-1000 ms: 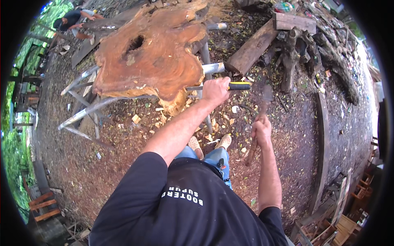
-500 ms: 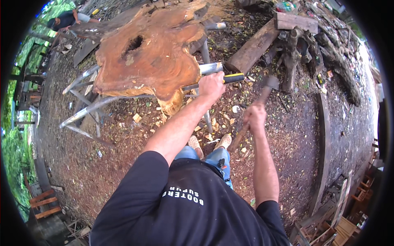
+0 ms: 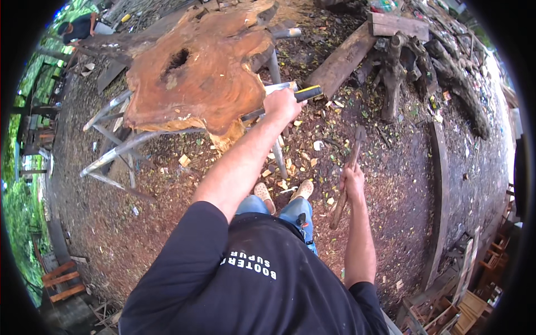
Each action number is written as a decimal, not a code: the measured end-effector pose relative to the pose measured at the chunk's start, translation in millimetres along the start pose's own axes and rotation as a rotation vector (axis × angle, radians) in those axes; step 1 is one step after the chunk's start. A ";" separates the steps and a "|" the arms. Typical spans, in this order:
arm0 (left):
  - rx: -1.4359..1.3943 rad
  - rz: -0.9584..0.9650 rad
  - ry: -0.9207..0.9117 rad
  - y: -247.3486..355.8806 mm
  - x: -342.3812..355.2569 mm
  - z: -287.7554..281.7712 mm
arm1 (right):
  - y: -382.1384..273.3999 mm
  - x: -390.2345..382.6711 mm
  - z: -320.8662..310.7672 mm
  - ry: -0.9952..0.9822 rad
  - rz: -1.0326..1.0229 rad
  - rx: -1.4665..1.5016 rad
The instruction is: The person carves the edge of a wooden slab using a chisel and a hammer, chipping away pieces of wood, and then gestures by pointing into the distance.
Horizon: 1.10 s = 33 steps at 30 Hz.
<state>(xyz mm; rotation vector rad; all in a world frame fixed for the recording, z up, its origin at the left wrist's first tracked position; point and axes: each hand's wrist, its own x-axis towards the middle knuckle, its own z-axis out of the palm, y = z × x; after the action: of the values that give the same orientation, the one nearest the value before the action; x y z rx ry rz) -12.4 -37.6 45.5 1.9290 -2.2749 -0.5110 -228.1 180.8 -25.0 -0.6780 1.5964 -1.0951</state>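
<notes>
My left hand (image 3: pixel 282 105) is closed around a chisel (image 3: pixel 310 93) whose black and yellow handle end sticks out to the right. The chisel's dark shaft runs left to the near right edge of a thick, reddish-brown wood slab (image 3: pixel 215 84); its tip is hard to make out there. Below that spot the slab's edge shows pale, cut wood. Down to the right, my right hand (image 3: pixel 352 181) grips the wooden handle of a hatchet (image 3: pixel 360 134), apart from the chisel. The hatchet's grey head points away from me, seen nearly edge-on.
Grey metal sawhorse legs (image 3: pixel 117 154) support the slab. Wood chips (image 3: pixel 184 160) litter the leaf-strewn ground around my feet. Logs and stumps (image 3: pixel 393 78) lie at the far right, and a long beam (image 3: pixel 439 195) runs along the right. Another person (image 3: pixel 84 28) is at the far left.
My right hand has swung the hatchet down and nearer, away from the chisel. My left hand and the chisel show slightly further left. The other person's posture has shifted.
</notes>
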 end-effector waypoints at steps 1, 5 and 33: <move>0.006 0.013 -0.046 0.9 0.0 -0.2 | 13.5 -7.4 -2.8 0.017 0.032 0.041; -0.098 0.649 -0.035 -0.1 -84.1 27.0 | 46.6 -34.9 -3.6 0.091 0.140 0.135; -0.148 0.790 0.189 -18.6 -59.3 37.1 | 25.6 -82.9 103.7 -0.034 -0.014 0.395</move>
<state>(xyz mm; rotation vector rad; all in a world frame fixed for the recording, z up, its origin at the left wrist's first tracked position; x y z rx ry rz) 4.7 24.4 12.3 0.8416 -2.5119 -0.3510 -102.3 229.5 -17.0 -0.4402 1.2948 -1.3536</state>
